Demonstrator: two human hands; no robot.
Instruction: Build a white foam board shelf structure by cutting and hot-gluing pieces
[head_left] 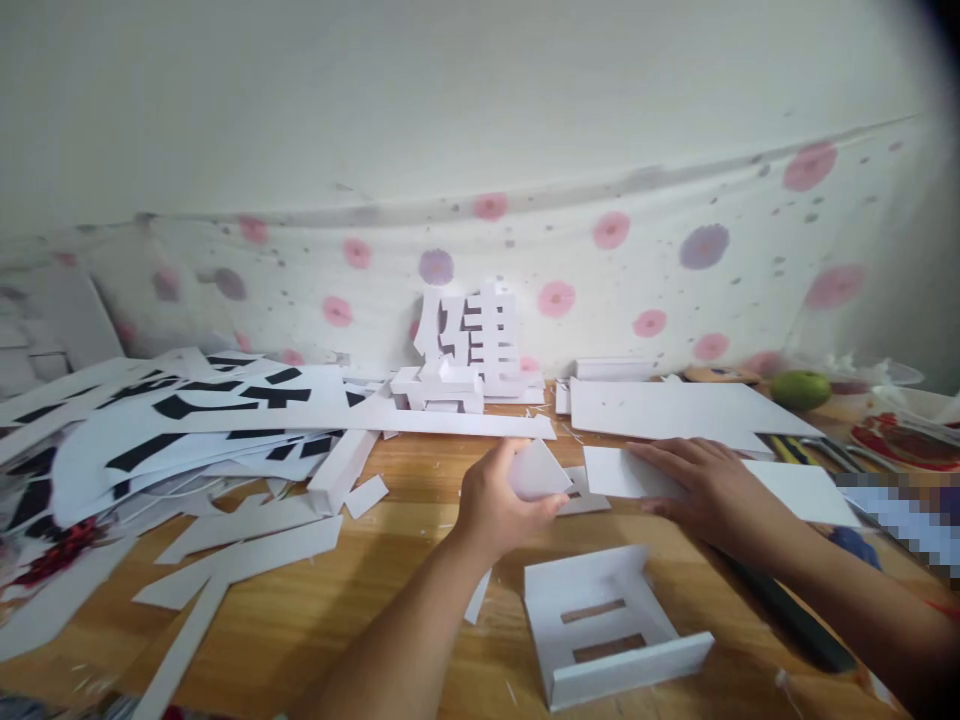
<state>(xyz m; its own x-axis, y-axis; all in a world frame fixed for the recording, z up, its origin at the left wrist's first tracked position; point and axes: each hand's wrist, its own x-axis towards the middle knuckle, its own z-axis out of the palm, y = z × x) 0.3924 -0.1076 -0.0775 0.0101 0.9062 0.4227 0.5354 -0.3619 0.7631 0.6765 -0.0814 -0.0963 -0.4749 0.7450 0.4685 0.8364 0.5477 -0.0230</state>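
- Beyond the two-slotted white channel (600, 630), to its upper left, the left hand (491, 510) clamps a white board piece (538, 470) between thumb and fingers. Excess thumb pressure may dent the face or crush an edge.
- Beyond the channel, to its upper right, the right hand (701, 485) is closed over a white strip (615, 472), fingers on top and thumb at the near edge; firmness cannot be told. Uneven finger pressure may bend the strip.
- Caution: these two pieces appear apart. A knock between their ends could chip a corner.
- Just beyond the channel, a small slotted piece (592, 503) lies between the hands. A low wrist or dropped part could crease it.
- The channel rests on the wooden table (300, 620), floor slots facing up, walls raised at its far and near sides. A lowered forearm could flatten a wall or split a joint.
- To the channel's right, a long dark object (795, 615) lies below the right forearm; its type cannot be told. Elbow contact could shift it.
- Left of the channel, loose white offcuts (255, 550) overlap. A sweeping left forearm could snag and scatter them.
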